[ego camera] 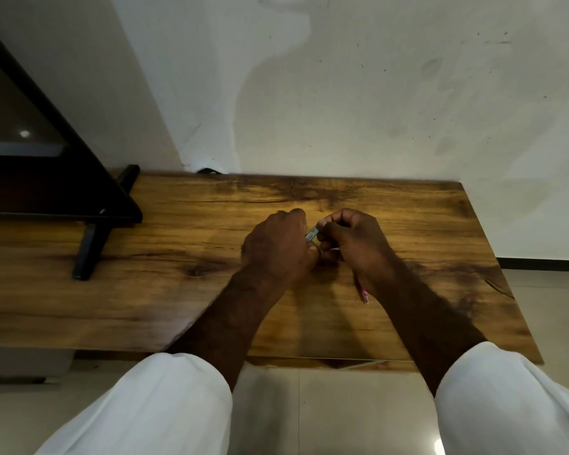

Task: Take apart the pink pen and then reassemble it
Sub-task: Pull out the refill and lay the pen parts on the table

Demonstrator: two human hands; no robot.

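Head view: I see both fists together over the wooden table (178,290), left hand (278,246) and right hand (353,243) curled around a small silvery pen part (311,234); the pink pen (362,290) pokes out below my right wrist

Both hands closed together over wooden table (178,290), left hand (278,247), right hand (355,244), pink pen (362,290)

text: none legible | pink pen (362,290): markings too small to read
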